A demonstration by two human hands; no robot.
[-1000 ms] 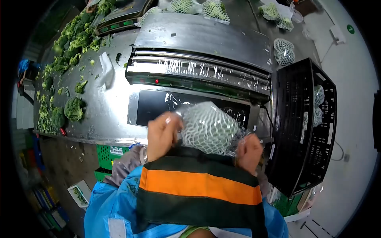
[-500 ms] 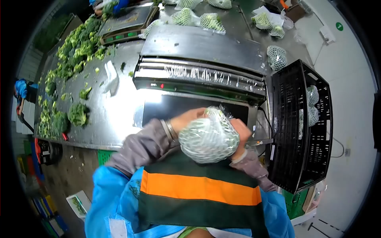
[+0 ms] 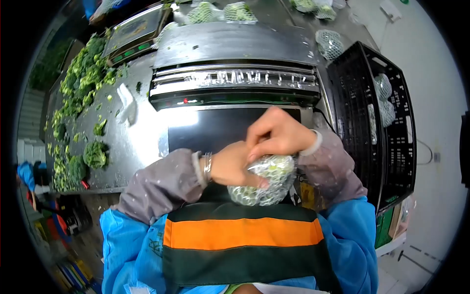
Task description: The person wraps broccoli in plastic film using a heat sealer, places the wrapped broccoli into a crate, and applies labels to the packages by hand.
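Close to my apron I hold a pale green vegetable head (image 3: 264, 193) in a white foam net, with shiny clear film around it. My left hand (image 3: 232, 164) is closed on its left side, the thumb lying across the net. Above it, my right hand (image 3: 279, 134) is bent over the top with thumb and forefinger pinched at the film's edge, near the left hand's knuckles. The exact fold of film between those fingertips is partly hidden. A dark flat plate (image 3: 210, 130) of the wrapping machine (image 3: 235, 83) lies just beyond my hands.
A black crate (image 3: 364, 122) with netted heads (image 3: 386, 100) stands tilted at the right. Another netted head (image 3: 329, 44) sits beside it. Broccoli pieces (image 3: 78, 98) cover the table's left side, near a white foam net (image 3: 126, 104). Another person (image 3: 25, 175) is at far left.
The wrapped head has turned and dropped a little in my hands. My right hand has moved from its right side to the top, and my left has come across its front.
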